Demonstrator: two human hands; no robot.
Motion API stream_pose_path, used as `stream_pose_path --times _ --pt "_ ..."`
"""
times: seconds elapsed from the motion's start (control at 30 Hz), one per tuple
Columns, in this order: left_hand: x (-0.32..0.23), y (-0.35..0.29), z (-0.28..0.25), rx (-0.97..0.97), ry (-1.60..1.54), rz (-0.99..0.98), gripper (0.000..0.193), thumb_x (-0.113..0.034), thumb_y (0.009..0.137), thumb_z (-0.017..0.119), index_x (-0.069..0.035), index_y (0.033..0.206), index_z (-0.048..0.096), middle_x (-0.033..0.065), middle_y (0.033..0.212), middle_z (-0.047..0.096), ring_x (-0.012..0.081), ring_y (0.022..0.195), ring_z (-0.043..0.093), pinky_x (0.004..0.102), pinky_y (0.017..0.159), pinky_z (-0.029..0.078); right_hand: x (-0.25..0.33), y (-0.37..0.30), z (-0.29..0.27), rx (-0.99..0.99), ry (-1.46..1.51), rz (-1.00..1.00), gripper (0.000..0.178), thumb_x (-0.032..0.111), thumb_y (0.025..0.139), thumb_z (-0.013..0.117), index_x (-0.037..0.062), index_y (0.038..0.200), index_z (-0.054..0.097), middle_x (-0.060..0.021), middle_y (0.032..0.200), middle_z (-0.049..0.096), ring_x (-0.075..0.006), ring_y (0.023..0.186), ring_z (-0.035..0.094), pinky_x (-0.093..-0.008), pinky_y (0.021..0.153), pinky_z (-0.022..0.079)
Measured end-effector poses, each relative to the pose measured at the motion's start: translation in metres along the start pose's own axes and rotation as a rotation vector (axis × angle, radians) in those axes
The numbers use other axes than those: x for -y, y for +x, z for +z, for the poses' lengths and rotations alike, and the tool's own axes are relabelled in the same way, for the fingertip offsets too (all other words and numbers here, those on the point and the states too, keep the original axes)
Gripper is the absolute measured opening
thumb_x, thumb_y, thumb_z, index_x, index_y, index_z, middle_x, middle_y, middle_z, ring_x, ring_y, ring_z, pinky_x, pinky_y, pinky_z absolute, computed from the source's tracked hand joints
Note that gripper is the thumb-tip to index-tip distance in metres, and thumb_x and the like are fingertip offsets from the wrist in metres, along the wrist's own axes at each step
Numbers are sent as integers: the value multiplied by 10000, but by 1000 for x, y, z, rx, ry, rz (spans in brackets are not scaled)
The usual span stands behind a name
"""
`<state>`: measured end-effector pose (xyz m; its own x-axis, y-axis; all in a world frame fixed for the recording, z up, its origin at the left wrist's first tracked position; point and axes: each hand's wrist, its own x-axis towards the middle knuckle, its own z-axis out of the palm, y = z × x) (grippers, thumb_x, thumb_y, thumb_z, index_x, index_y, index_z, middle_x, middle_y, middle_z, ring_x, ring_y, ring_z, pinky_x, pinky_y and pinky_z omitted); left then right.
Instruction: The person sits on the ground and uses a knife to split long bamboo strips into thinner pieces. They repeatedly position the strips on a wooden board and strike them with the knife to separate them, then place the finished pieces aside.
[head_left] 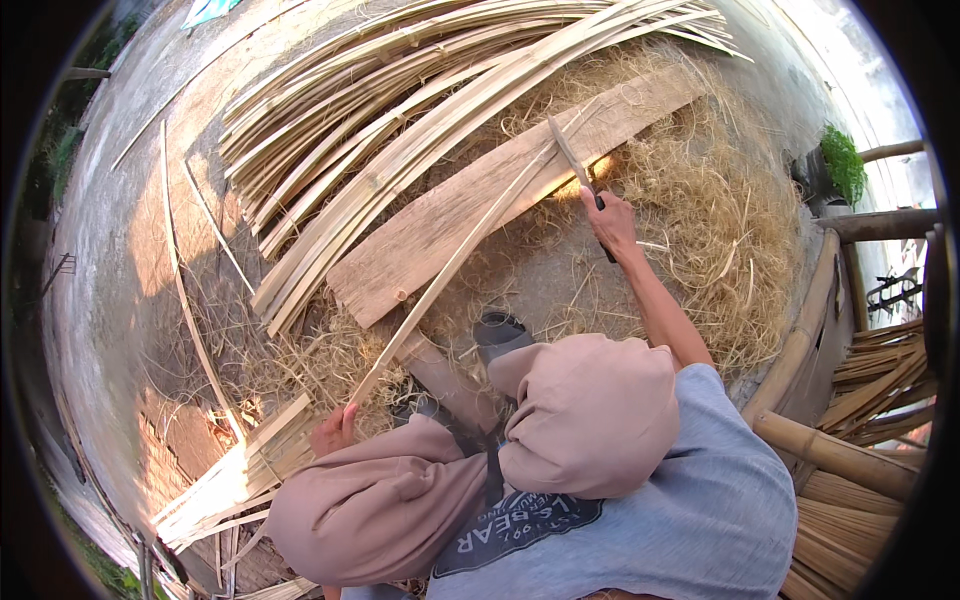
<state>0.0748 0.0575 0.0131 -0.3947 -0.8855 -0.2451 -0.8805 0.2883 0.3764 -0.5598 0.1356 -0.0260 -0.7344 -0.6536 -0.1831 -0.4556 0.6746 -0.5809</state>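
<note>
My right hand [608,222] is closed round the dark handle of a long-bladed knife [568,150]. The blade crosses a thin bamboo strip [460,258] near its far end, above a wide wooden plank [480,200]. Down at the lower left, my left hand [334,430] grips the near end of that same strip, beside my knee. The strip runs slantwise over the plank from one hand to the other. Whether the blade cuts into it I cannot tell.
A big stack of split bamboo strips [400,100] lies beyond the plank. Curly shavings [730,230] cover the ground to the right. More strips [235,470] lie at lower left. Bamboo poles [830,450] form a frame at right, with bundled strips behind.
</note>
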Motion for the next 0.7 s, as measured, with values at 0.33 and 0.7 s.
stream_pose_path --times 0.33,0.7 --pt "35 -1 -10 243 -430 -256 511 -389 1032 671 -33 667 632 -26 523 458 84 511 392 331 477 295 1 1 9 -79 -247 -356 664 628 985 575 37 682 603 -83 577 574 -192 577 604 -430 575 469" --pt "35 4 -28 297 -467 -278 547 -420 1026 678 -33 642 639 -30 524 468 79 505 398 322 473 289 -11 54 -32 -118 -83 41 645 614 981 562 -1 810 657 -270 784 677 -479 806 672 -531 735 509"
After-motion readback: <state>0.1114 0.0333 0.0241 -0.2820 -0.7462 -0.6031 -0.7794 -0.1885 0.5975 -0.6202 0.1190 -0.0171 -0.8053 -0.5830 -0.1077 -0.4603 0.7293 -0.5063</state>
